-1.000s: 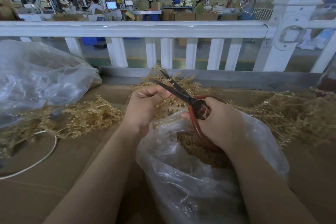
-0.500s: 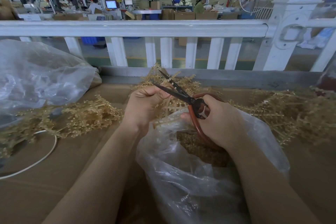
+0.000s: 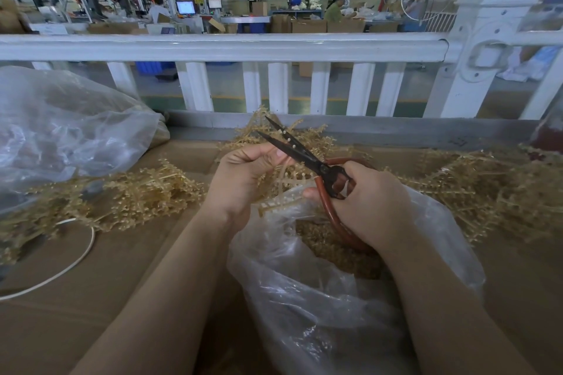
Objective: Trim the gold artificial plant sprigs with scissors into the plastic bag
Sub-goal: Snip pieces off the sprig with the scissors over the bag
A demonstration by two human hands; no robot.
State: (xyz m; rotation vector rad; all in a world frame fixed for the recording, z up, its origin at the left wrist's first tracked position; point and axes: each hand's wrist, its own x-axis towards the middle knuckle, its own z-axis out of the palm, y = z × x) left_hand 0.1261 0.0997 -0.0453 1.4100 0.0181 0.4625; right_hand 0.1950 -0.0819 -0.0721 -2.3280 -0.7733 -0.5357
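Workshop floor w/ benches and cartons visible beyond a white railing (image 3: 219,47); work surface is flattened brown cardboard (image 3: 91,298) directly in front of the person. Step in hand, by my reading: mid-trim. Left hand (image 3: 243,179) is closed round a gold sprig (image 3: 283,192), pinching its stem and holding it over the mouth of the plastic bag (image 3: 320,313). Right hand (image 3: 368,204) grips the red loop handles of the scissors (image 3: 300,152); dark blades are parted, tips pointing up and away, a few small beads showing between them. Next move, judged: close blades on the sprig just beside the left fingertips, keeping the cut above the bag opening so pieces drop in, fingers kept out of the blades. Containers: the bag sits between the forearms, mouth open, w/ a mound of gold trimmings (image 3: 332,246) already inside. Second clear bag (image 3: 67,131) lies far left, contents too hazy to identify. Untrimmed stock: loose sprig pile left (image 3: 137,195) and larger pile right (image 3: 487,192), both on the cardboard. White cord (image 3: 76,256) loops near the left pile.
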